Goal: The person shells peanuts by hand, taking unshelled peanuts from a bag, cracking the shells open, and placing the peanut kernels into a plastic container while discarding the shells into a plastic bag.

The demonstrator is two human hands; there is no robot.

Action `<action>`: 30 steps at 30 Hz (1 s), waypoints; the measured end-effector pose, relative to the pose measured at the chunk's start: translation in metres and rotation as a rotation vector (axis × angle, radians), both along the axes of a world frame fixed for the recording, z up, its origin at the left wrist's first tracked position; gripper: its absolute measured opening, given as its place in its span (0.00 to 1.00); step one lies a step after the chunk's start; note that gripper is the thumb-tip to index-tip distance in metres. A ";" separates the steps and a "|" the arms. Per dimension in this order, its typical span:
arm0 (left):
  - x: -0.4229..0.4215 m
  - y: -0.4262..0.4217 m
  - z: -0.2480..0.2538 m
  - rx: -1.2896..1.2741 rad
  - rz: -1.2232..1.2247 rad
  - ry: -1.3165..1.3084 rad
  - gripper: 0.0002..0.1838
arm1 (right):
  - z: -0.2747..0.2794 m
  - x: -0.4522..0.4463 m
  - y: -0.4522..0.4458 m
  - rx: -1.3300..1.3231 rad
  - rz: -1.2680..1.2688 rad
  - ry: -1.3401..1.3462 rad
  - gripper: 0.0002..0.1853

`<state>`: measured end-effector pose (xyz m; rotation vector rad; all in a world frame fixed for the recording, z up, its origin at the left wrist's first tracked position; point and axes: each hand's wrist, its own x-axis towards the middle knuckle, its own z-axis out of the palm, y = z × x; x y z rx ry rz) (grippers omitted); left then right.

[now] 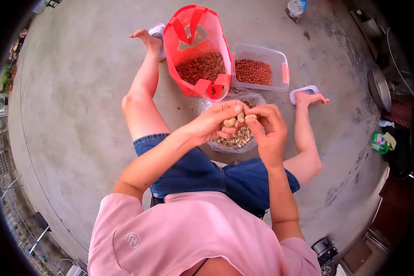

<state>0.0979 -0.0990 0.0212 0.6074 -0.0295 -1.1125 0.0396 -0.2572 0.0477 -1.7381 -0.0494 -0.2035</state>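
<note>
My left hand (212,120) is closed around several unshelled peanuts (230,122), with thumb and fingertips at their upper side. Opposite it, my right hand (272,131) pinches a peanut (250,117) between thumb and forefinger. The fingertips of both hands nearly meet. Below them lies a clear plastic bag (215,146) holding broken peanut shells (237,140), partly hidden by my hands. Beyond stands a red tote bag (171,53) with unshelled peanuts (202,66) inside. To its right, a clear plastic box (279,60) contains shelled red peanuts (253,72).
My bent legs, in denim shorts (188,165), frame the containers on the concrete floor (78,115). A printed pouch (296,9) stands at the far right. Along the right edge are a metal basin (379,87) and a green container (379,143).
</note>
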 end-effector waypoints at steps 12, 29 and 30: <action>-0.021 -0.025 -0.045 -0.590 0.284 0.576 0.12 | -0.024 -0.029 -0.007 0.562 -0.111 0.370 0.11; -0.036 -0.042 -0.050 -0.062 0.497 0.481 0.09 | -0.059 -0.050 -0.023 0.635 -0.230 0.329 0.09; -0.037 -0.038 -0.055 -0.029 0.452 0.383 0.10 | -0.059 -0.049 -0.023 0.755 -0.200 0.349 0.09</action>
